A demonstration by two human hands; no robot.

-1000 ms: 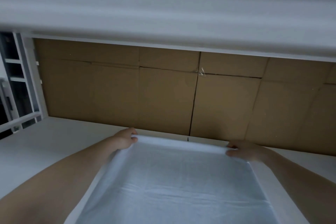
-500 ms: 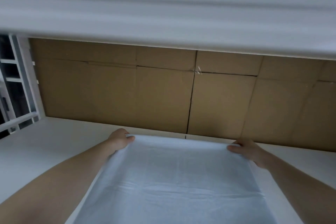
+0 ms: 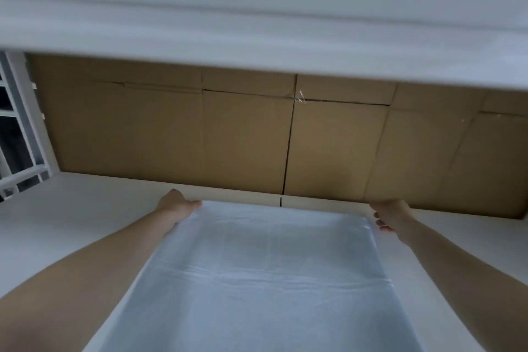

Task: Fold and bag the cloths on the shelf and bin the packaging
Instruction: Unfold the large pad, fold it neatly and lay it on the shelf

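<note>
A pale blue cloth (image 3: 257, 280) lies spread flat on the white shelf board (image 3: 71, 208), running from the near edge of the view toward the back. My left hand (image 3: 177, 207) holds its far left corner, with the thumb lying on top of the fabric. My right hand (image 3: 391, 217) is at the far right corner, its fingers curled against the cloth's edge. A light crease crosses the cloth about halfway down. No bag or packaging is in view.
Brown cardboard sheets (image 3: 243, 137) line the back of the shelf just behind the cloth's far edge. The white underside of the upper shelf (image 3: 257, 23) hangs low overhead. A white metal frame post (image 3: 31, 123) stands at the left.
The rolled far edge of the cloth has been laid down flat. Both hands moved slightly apart and toward the back, the right one further right, drawing the cloth smooth.
</note>
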